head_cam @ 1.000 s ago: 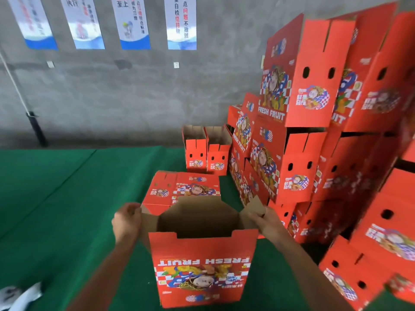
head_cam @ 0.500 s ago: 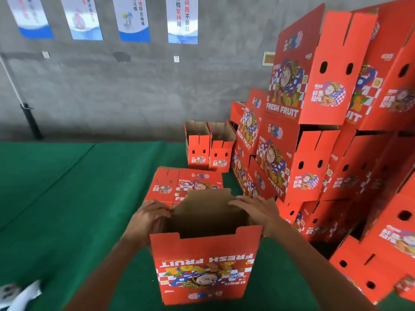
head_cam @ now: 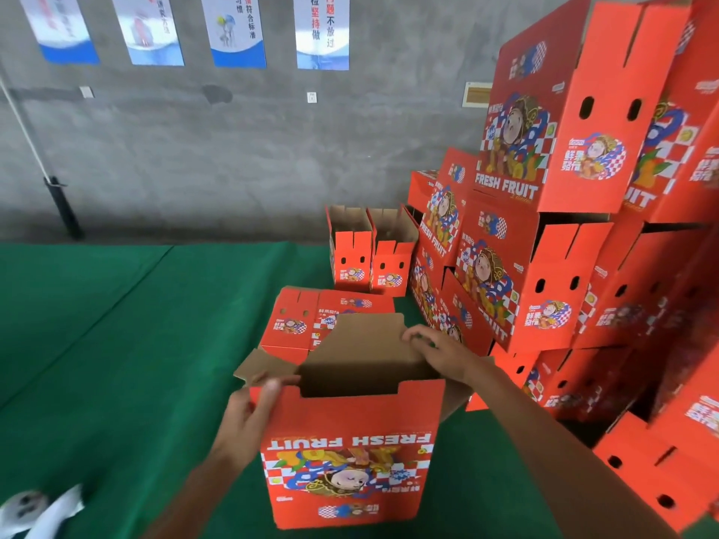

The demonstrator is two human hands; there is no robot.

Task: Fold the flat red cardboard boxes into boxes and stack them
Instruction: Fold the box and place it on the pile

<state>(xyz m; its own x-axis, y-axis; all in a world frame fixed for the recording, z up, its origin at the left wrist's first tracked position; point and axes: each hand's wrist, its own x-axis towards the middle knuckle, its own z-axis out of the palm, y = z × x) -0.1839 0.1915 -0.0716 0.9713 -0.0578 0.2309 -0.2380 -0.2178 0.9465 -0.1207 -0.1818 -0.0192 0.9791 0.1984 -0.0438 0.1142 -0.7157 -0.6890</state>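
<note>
The half-built red box [head_cam: 350, 453] stands upright on the green mat [head_cam: 116, 363] straight ahead, low at about six o'clock in the head view, its printed front facing the person and its top open. The left hand [head_cam: 249, 414] holds the near left corner, thumb curled over the front panel's top edge beside the loose brown side flap [head_cam: 264, 367]. The right hand [head_cam: 439, 352] lies over the far wall's top flap [head_cam: 365, 336], fingers bent over its edge; whether it pinches or only presses the flap is hard to tell from this angle. The box looks like thin corrugated card: light, stiff across its panels, ready to bend only at its creases, and probably easy to crush or tear at the notched corners. It is best held along the creases and the top rims, not by the flap tips. Flat boxes [head_cam: 311, 320] lie just behind it at twelve o'clock, two open boxes [head_cam: 369, 262] stand further back, and the finished stack [head_cam: 544, 227] rises from one to three o'clock.
</note>
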